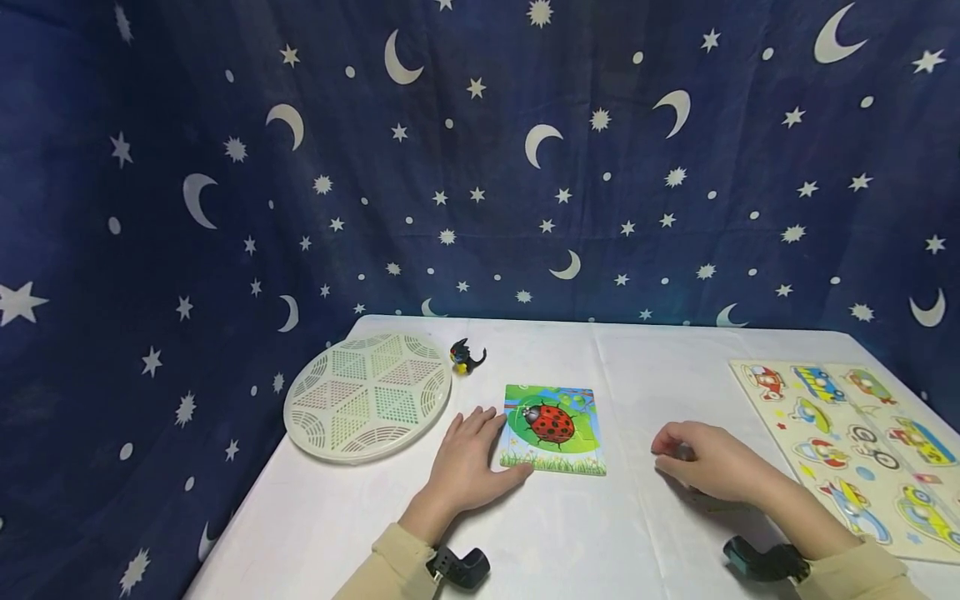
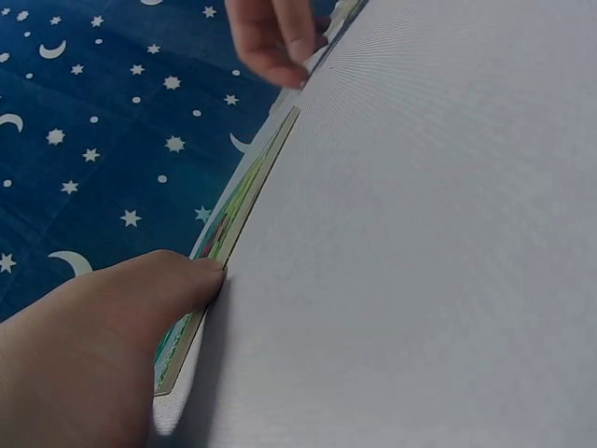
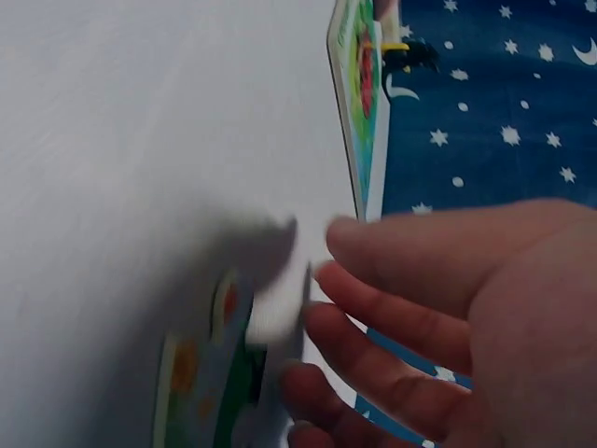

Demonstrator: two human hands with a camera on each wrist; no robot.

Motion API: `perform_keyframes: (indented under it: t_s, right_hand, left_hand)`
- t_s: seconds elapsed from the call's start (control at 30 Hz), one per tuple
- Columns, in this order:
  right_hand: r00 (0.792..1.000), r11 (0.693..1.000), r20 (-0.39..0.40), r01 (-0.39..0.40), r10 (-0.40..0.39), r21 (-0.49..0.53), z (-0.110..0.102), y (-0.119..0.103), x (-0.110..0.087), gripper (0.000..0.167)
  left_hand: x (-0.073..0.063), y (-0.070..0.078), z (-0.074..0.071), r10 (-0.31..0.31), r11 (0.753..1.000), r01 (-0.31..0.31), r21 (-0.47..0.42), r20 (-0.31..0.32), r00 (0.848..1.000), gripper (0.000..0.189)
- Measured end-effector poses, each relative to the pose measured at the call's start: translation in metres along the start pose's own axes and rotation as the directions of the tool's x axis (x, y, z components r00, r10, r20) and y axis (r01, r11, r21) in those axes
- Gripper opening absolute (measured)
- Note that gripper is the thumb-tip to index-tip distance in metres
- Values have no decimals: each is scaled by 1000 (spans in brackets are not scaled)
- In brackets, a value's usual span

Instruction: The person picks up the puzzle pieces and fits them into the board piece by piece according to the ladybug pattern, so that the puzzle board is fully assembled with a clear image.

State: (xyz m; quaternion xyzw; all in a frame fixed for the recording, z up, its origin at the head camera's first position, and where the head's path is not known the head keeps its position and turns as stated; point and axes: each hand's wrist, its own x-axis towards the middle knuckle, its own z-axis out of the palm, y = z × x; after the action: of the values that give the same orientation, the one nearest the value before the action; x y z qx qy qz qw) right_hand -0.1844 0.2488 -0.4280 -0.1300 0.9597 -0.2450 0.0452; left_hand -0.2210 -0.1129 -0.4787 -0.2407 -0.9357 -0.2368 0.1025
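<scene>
A square ladybug jigsaw puzzle (image 1: 551,429) lies flat on the white table, its picture assembled. My left hand (image 1: 471,458) rests at its left side, the fingers fairly straight along that edge. In the left wrist view the thumb (image 2: 191,280) touches the puzzle's near edge. Off to the right, my right hand (image 1: 708,460) hangs over the table, apart from the puzzle, with loosely bent fingers. The right wrist view shows a gap between thumb and fingertips (image 3: 331,322) and nothing held. Below left there, a blurred colourful piece (image 3: 215,373) shows; what it is I cannot tell.
A round pale lattice tray (image 1: 367,398) lies at the left. Beside it stands a small black toy figure (image 1: 467,357). A wooden vehicle puzzle board (image 1: 862,454) lies at the right, under and beyond the right forearm. A dark blue star-and-moon cloth (image 1: 480,167) hangs behind the table.
</scene>
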Motion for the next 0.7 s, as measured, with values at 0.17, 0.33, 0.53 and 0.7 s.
perform_keyframes:
  t_s: [0.17, 0.33, 0.53, 0.7]
  right_hand:
    - [997, 999, 76, -32, 31, 4, -10, 9, -14, 26]
    - [985, 997, 156, -78, 73, 25, -17, 15, -23, 41]
    - [975, 992, 186, -124, 121, 5, -22, 20, -28, 48]
    - [975, 992, 183, -129, 126, 6, -24, 26, -33, 44]
  left_hand:
    - [1, 1, 0, 1, 1000, -1, -1, 0, 1000, 83]
    - [1, 1, 0, 1, 1000, -1, 3, 0, 1000, 83]
    - [1, 1, -1, -1, 1000, 1, 2, -1, 1000, 83]
    - [0, 0, 0, 2, 1000, -2, 2, -3, 1000, 83]
